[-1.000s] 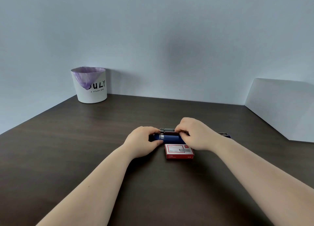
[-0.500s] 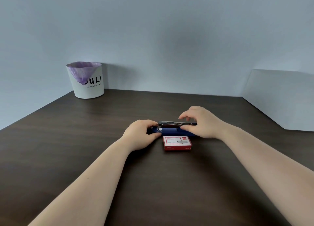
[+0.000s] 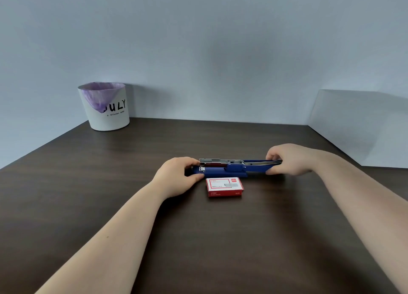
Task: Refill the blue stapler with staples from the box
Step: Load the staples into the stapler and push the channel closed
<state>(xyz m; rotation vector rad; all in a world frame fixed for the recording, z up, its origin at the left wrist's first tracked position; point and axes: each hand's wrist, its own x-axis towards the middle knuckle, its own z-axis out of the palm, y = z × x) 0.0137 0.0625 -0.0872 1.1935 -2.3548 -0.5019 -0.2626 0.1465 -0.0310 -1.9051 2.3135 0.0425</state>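
The blue stapler (image 3: 223, 171) lies on the dark wooden table (image 3: 110, 183), swung fully open so that its metal staple channel faces up and its blue top arm stretches out flat to the right. My left hand (image 3: 178, 175) grips the stapler's left end. My right hand (image 3: 287, 160) pinches the far end of the opened top arm. Just in front of the stapler lies the red and white staple box (image 3: 224, 186), closed and flat, touched by neither hand.
A white bin (image 3: 104, 108) with a purple liner stands at the table's back left corner by the wall. A white panel (image 3: 362, 125) cuts across the table's right side.
My right hand has swung the stapler's top arm up and over to the right, laying it out flat and baring the metal channel. My left hand stayed on the left end.
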